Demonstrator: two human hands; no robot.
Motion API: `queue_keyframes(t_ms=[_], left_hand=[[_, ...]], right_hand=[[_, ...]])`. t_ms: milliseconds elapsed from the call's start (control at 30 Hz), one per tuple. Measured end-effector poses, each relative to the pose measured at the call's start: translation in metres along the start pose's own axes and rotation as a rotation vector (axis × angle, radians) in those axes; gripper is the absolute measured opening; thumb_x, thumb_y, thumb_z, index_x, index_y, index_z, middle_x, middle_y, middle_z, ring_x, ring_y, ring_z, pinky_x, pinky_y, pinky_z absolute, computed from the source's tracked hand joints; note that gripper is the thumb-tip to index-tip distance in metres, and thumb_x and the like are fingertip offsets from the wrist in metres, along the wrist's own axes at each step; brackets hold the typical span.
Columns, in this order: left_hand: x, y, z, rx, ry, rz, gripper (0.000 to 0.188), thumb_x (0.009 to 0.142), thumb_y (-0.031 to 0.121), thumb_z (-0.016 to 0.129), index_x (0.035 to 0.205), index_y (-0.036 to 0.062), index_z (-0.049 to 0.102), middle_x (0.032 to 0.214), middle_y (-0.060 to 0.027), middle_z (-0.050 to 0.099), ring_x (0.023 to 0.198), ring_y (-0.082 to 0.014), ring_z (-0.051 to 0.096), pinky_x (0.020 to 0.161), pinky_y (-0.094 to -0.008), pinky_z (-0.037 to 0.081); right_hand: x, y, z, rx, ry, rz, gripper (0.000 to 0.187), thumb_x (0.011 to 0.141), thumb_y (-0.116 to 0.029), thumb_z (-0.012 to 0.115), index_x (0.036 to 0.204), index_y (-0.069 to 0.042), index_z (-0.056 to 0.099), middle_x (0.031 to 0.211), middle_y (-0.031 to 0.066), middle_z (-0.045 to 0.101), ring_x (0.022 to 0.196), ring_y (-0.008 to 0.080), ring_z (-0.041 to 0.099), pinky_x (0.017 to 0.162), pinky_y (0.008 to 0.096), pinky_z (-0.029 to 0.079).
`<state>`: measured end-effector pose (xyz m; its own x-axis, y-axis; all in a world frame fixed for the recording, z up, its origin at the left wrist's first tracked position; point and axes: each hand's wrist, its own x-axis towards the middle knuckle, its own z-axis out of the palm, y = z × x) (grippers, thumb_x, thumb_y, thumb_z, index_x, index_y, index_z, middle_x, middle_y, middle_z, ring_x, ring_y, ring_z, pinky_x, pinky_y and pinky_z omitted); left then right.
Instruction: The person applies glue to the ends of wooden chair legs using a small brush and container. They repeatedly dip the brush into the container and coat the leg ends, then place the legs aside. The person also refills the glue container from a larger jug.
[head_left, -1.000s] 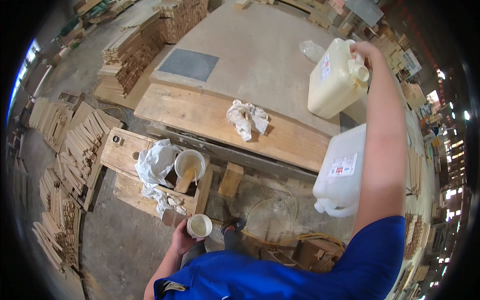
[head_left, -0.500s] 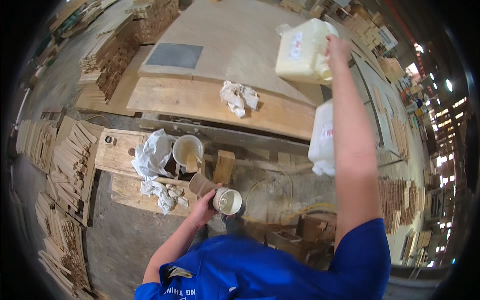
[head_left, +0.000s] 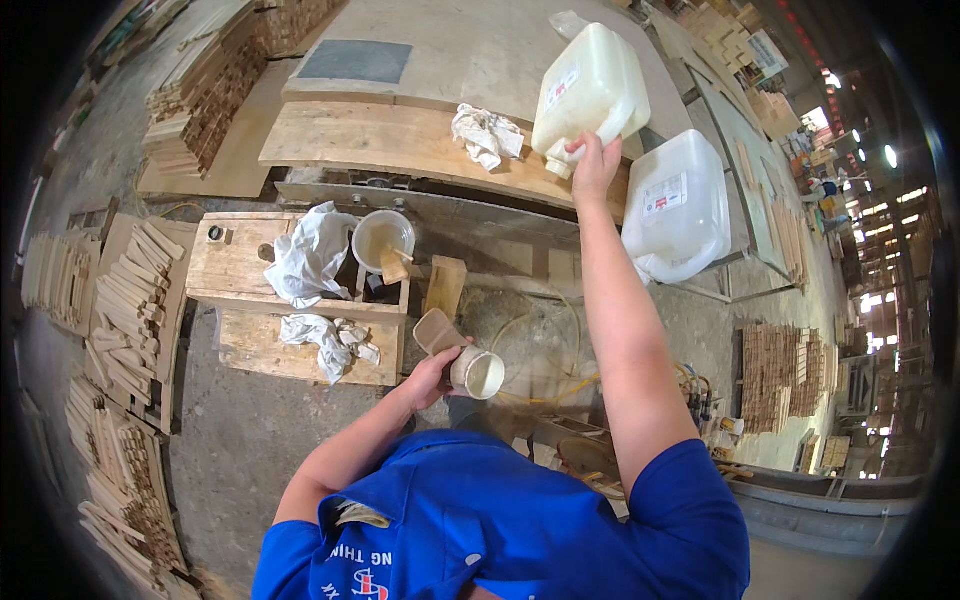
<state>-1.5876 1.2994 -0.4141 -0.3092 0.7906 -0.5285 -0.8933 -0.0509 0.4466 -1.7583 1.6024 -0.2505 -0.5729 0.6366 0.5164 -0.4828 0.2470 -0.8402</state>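
My left hand [head_left: 432, 378] is closed around a whitish cup [head_left: 484, 376] with pale contents, its mouth facing right. Beside those fingers a flat brown piece [head_left: 436, 331] with a rounded end sticks out; whether it is gripped too is unclear. My right hand [head_left: 596, 168] grips a translucent, yellowish jerrycan [head_left: 600, 75] near its spout. The jerrycan is tilted above the bench, spout toward me, well apart from the cup. A second, whiter jerrycan [head_left: 695, 200] stands to the right of my right forearm.
A crumpled white rag [head_left: 487, 137] lies on the bench plank [head_left: 350, 135]. At left, a wooden box [head_left: 240, 265] carries white cloths [head_left: 312, 255]. Next to them is a white bucket [head_left: 408, 232] with a wooden piece in it. Stacked wood strips [head_left: 140, 300] lie farther left.
The jerrycan in my right hand has come left and tipped, its spout now pointing toward me. My left hand with the cup has shifted slightly right and up in view.
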Motion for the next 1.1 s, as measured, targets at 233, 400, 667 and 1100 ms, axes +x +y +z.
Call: queue_keyframes(t_ms=[233,400,667,1100], left_hand=[[0.025,0.007,0.013,-0.002,-0.045,-0.039,0.041,0.095,0.034,0.039,0.133,0.0197,0.041,0.123,-0.0045,0.051,0.109,-0.0234,0.052,0.082,-0.0448,0.049],[0.063,0.005,0.038,-0.029,0.054,-0.071,0.044,0.094,0.037,0.039,0.136,0.0231,0.038,0.131,-0.0033,0.046,0.118,-0.0249,0.047,0.088,-0.0498,0.046],[0.171,-0.009,0.115,-0.041,-0.051,-0.128,0.042,0.094,0.039,0.039,0.127,0.0130,0.045,0.128,-0.0066,0.048,0.116,-0.0257,0.047,0.090,-0.0537,0.042],[0.242,-0.009,0.179,-0.365,-0.092,-0.117,0.044,0.095,0.038,0.036,0.130,0.0137,0.042,0.129,-0.0069,0.047,0.116,-0.0275,0.048,0.092,-0.0563,0.042]], right_hand=[[-0.032,-0.032,-0.035,-0.117,0.070,0.101,0.033,0.084,-0.013,0.062,0.109,0.002,0.048,0.100,0.0103,0.054,0.087,0.0144,0.053,0.074,0.0264,0.044],[-0.099,-0.082,-0.129,-0.428,0.243,-0.354,0.029,0.083,-0.008,0.060,0.107,0.001,0.046,0.105,0.0129,0.050,0.093,0.0168,0.050,0.079,0.0280,0.042],[-0.044,-0.111,-0.215,-0.329,0.381,0.380,0.040,0.086,-0.020,0.061,0.112,0.007,0.047,0.101,0.0161,0.054,0.090,0.0240,0.056,0.082,0.0364,0.046],[-0.080,-0.081,-0.188,-0.086,0.292,0.388,0.004,0.085,-0.007,0.051,0.085,-0.005,0.047,0.073,0.0002,0.043,0.068,0.0117,0.043,0.068,0.0297,0.040]])
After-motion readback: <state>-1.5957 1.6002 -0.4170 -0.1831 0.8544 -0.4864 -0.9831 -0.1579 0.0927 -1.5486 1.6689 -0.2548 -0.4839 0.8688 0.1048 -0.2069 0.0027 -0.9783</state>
